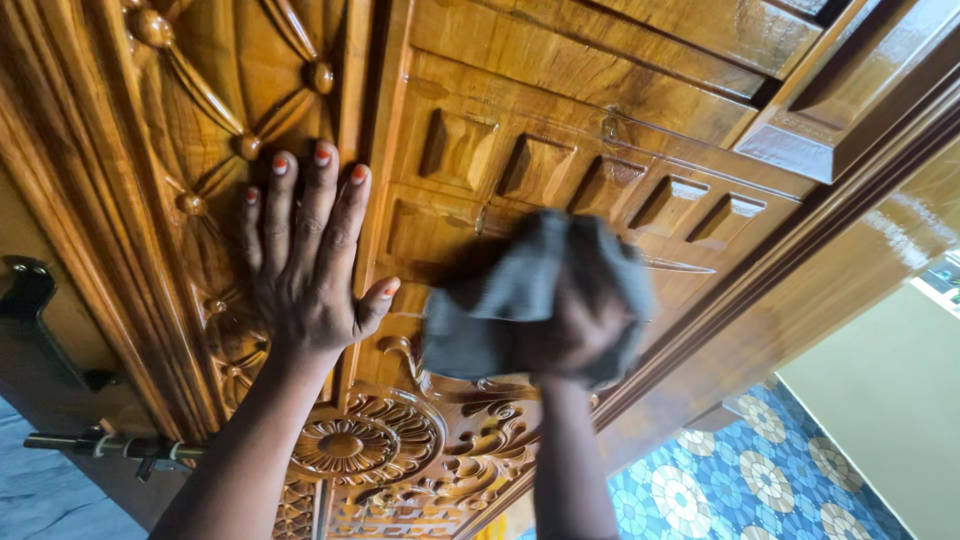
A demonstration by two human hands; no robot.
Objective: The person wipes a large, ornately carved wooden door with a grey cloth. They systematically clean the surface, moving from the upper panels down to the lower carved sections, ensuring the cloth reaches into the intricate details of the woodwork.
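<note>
The right hand [575, 335] grips a soft grey cloth [520, 295], bunched, likely light. The left hand [310, 270] lies open on the carved wooden door [560, 80]

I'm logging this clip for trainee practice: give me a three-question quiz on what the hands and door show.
1. True or false: the left hand lies flat, fingers spread, on the carved wooden door.
2. What does the right hand hold? A) a grey cloth B) a paintbrush C) a sponge
3. Fill in: the floor at lower right has blue patterned ____.

Key: 1 true. 2 A, the grey cloth, blurred against the door panels. 3 tiles.
</note>
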